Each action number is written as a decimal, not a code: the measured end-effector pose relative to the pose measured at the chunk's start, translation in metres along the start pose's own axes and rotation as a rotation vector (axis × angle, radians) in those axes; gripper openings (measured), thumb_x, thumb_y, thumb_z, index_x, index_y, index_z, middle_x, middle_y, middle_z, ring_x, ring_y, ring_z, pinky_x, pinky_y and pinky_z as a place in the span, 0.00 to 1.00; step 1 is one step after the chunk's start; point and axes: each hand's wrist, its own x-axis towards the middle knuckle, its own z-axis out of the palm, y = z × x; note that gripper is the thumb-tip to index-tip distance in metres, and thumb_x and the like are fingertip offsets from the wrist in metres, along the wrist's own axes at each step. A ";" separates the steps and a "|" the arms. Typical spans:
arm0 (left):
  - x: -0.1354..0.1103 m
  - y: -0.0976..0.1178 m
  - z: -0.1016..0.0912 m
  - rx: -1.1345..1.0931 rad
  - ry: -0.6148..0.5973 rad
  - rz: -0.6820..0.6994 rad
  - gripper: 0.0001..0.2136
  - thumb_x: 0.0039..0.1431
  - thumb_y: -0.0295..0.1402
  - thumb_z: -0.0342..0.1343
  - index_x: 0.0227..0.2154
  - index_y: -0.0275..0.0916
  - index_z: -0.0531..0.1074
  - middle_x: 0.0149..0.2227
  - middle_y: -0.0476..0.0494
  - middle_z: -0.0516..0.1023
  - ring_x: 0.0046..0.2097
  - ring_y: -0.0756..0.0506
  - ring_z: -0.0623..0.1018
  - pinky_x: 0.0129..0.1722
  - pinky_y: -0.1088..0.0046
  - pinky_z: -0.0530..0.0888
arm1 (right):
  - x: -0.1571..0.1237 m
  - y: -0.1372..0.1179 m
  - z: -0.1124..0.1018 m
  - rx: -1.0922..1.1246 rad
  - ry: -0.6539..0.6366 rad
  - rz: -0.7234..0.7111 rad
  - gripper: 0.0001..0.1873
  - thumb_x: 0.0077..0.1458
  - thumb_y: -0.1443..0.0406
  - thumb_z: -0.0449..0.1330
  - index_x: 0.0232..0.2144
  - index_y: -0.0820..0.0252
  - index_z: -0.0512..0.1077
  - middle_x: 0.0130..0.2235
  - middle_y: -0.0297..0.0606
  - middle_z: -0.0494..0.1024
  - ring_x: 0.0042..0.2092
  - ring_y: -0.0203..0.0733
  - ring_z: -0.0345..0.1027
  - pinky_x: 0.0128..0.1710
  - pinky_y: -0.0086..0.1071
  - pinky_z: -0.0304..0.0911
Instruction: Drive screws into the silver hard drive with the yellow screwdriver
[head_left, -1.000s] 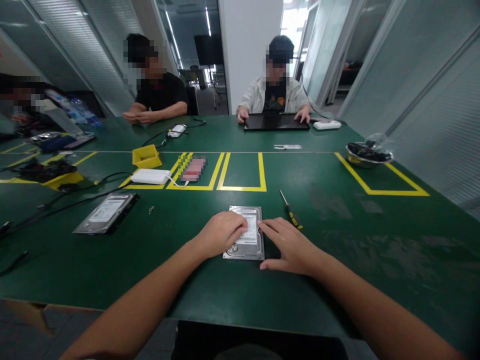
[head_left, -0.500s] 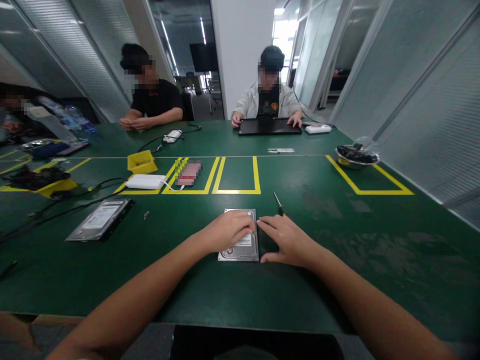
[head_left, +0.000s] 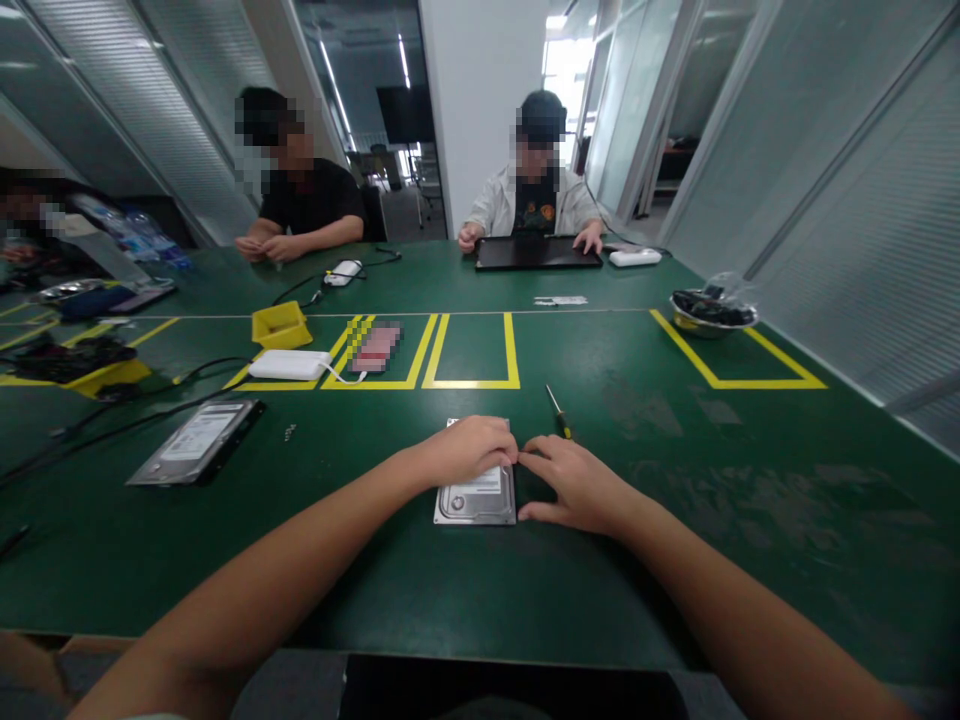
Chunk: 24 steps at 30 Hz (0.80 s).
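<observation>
A silver hard drive (head_left: 480,506) with a white label lies flat on the green table in front of me. My left hand (head_left: 474,448) reaches over its upper part, fingers curled and pinched together at the drive's right edge; anything between them is too small or hidden to make out. To the right, my right hand (head_left: 576,480) rests with its fingers apart, the index fingertip meeting my left fingertips by the drive's edge. Just beyond this hand lies a screwdriver (head_left: 559,413) with a black and yellow handle.
Another hard drive (head_left: 196,442) sits at left, near several tiny screws (head_left: 289,432). Behind are a white power bank (head_left: 289,365), a yellow bin (head_left: 281,326) and cables. A metal bowl (head_left: 712,312) stands at right. Two people sit across the table, one holding a black panel (head_left: 538,253).
My left hand has shifted slightly right and up, its fingertips now meeting my right index finger at the drive's edge. The drive stays in place, and more of its label's lower part shows.
</observation>
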 end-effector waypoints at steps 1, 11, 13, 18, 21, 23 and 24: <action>0.001 -0.002 0.000 -0.008 -0.002 0.010 0.08 0.66 0.29 0.51 0.37 0.37 0.76 0.36 0.45 0.75 0.40 0.47 0.75 0.41 0.72 0.69 | 0.000 0.000 0.000 0.009 0.001 -0.001 0.34 0.54 0.47 0.64 0.54 0.66 0.70 0.48 0.49 0.71 0.46 0.50 0.66 0.47 0.44 0.67; 0.007 -0.010 0.000 -0.047 0.009 0.030 0.08 0.64 0.29 0.55 0.36 0.40 0.80 0.35 0.47 0.78 0.38 0.49 0.76 0.40 0.74 0.70 | -0.001 -0.002 -0.002 0.027 -0.017 0.005 0.33 0.56 0.47 0.62 0.56 0.63 0.70 0.49 0.50 0.70 0.47 0.50 0.65 0.47 0.45 0.67; 0.007 -0.008 0.000 -0.052 0.006 0.037 0.07 0.63 0.29 0.56 0.35 0.40 0.80 0.34 0.47 0.78 0.38 0.49 0.76 0.39 0.75 0.70 | -0.001 -0.002 -0.002 0.023 -0.021 0.011 0.32 0.56 0.48 0.63 0.55 0.63 0.70 0.49 0.49 0.70 0.48 0.50 0.65 0.47 0.45 0.66; 0.009 -0.004 -0.002 -0.026 -0.002 0.058 0.08 0.63 0.27 0.55 0.35 0.40 0.81 0.33 0.46 0.77 0.36 0.49 0.76 0.38 0.75 0.70 | -0.002 -0.001 0.001 0.023 -0.005 0.005 0.31 0.56 0.48 0.63 0.54 0.63 0.71 0.49 0.49 0.70 0.48 0.50 0.65 0.47 0.45 0.66; 0.008 -0.001 -0.003 0.019 -0.019 0.050 0.09 0.62 0.26 0.55 0.34 0.40 0.81 0.34 0.45 0.76 0.36 0.49 0.76 0.37 0.74 0.70 | -0.001 -0.001 0.001 0.027 -0.004 0.000 0.31 0.56 0.47 0.63 0.53 0.63 0.71 0.49 0.49 0.70 0.48 0.50 0.65 0.47 0.45 0.66; 0.008 0.001 -0.002 0.051 -0.028 0.038 0.09 0.63 0.27 0.55 0.34 0.40 0.81 0.35 0.45 0.76 0.36 0.48 0.76 0.37 0.74 0.70 | -0.001 -0.001 0.001 0.024 -0.007 0.000 0.31 0.56 0.48 0.63 0.53 0.63 0.72 0.49 0.49 0.70 0.47 0.50 0.65 0.47 0.44 0.67; 0.008 0.001 -0.001 0.061 -0.028 0.030 0.08 0.62 0.27 0.55 0.34 0.40 0.80 0.35 0.45 0.76 0.36 0.48 0.76 0.37 0.74 0.70 | -0.001 -0.001 0.001 0.020 -0.008 0.001 0.30 0.56 0.48 0.63 0.53 0.63 0.72 0.48 0.49 0.70 0.47 0.49 0.65 0.47 0.44 0.67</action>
